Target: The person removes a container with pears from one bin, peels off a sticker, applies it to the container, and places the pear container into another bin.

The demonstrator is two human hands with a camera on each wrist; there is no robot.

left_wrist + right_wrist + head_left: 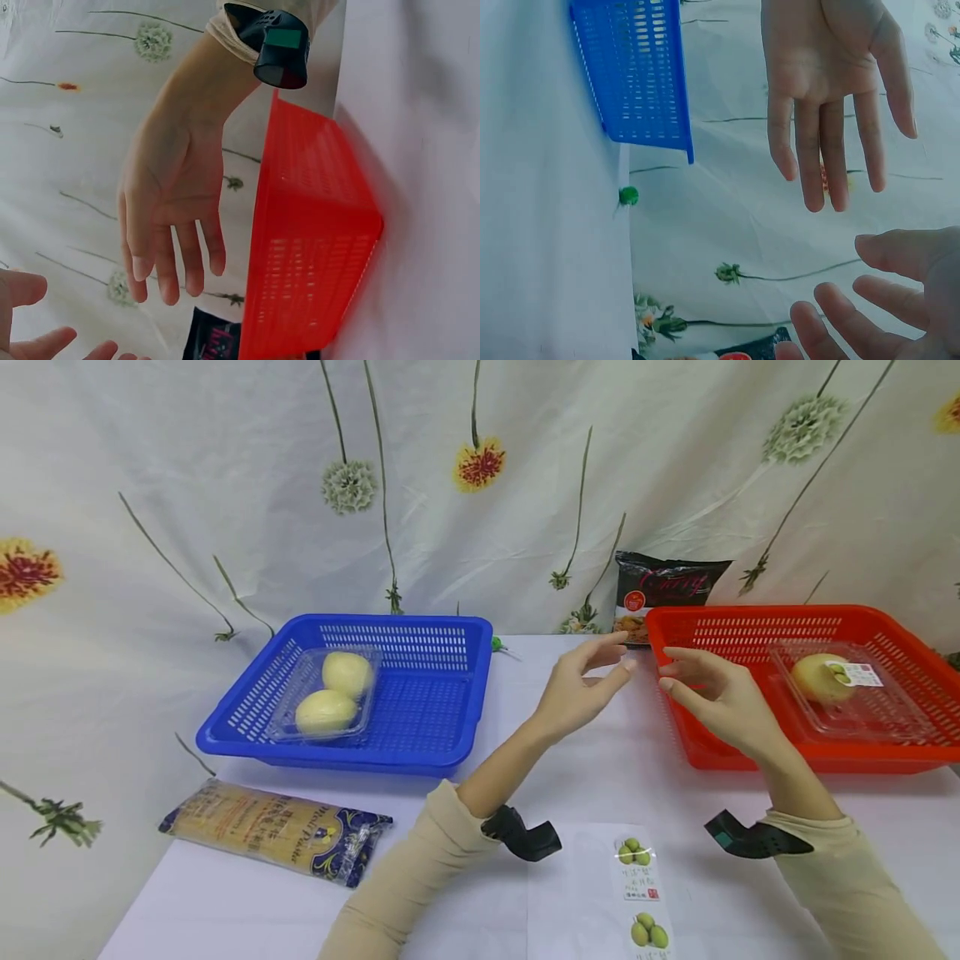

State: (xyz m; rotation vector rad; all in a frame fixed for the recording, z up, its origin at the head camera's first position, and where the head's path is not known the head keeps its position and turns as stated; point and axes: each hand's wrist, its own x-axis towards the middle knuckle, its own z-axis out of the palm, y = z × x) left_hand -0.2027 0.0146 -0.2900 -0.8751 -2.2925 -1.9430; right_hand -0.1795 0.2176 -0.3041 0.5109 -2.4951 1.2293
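Observation:
Both of my hands are raised over the table between two baskets, palms facing, holding nothing. My left hand (581, 689) is left of the red basket (795, 760), its fingers loosely bent and apart. Near that basket's left rim hovers my right hand (720, 697), fingers relaxed; the left wrist view also shows this right hand (176, 187) with its fingers hanging loose. Inside the red basket, a clear plastic box (885, 714) contains a pale yellow round fruit (821, 678) and bears a label (862, 674). Below the hands lies a sheet of pear-picture labels (577, 893).
On the left stands a blue basket (420, 760) with another clear box (285, 706) of two pale yellow fruits (327, 712). A pasta packet (270, 827) lies in front of it. A black packet (663, 581) stands behind the red basket, against the flowered cloth (247, 460).

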